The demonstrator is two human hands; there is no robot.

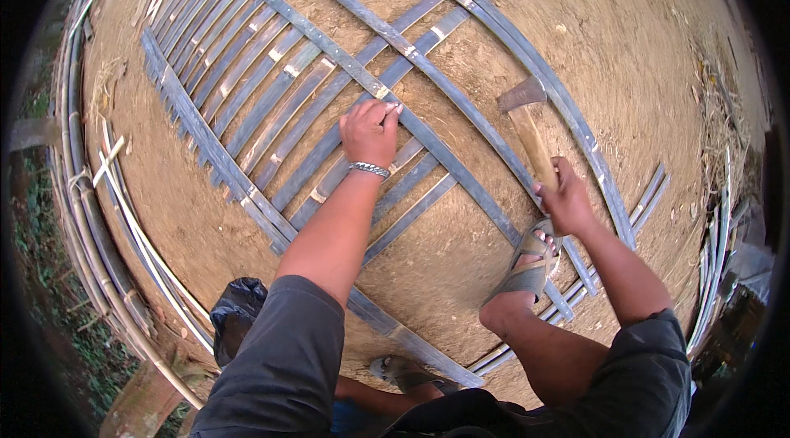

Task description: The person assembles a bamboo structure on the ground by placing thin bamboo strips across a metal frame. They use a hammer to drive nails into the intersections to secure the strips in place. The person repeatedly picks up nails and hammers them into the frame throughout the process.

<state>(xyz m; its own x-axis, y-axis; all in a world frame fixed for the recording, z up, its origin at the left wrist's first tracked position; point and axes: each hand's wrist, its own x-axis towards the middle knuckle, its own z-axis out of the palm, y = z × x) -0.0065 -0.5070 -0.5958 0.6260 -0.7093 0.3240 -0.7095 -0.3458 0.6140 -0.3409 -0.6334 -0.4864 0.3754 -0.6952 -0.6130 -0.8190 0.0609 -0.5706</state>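
Note:
A lattice of split bamboo slats (pixel 317 39) lies on the ground, with long strips crossing many shorter ones. My left hand (pixel 370 134), a chain bracelet at its wrist, is closed at a crossing of one long strip and a slat. Its fingertips press together on the strip; whether something small is between them is hidden. In my right hand (pixel 568 201) is a hatchet (pixel 533 138), gripped low on its wooden handle. The dark metal head points away from me, raised over the right part of the lattice, left of the outermost long strip.
My sandalled right foot (pixel 536 261) rests across the ends of the long strips. A black plastic bag (pixel 237 315) lies at the lower left. Bamboo poles (pixel 90 224) run along the left edge, and more thin strips (pixel 714 261) lie at the right.

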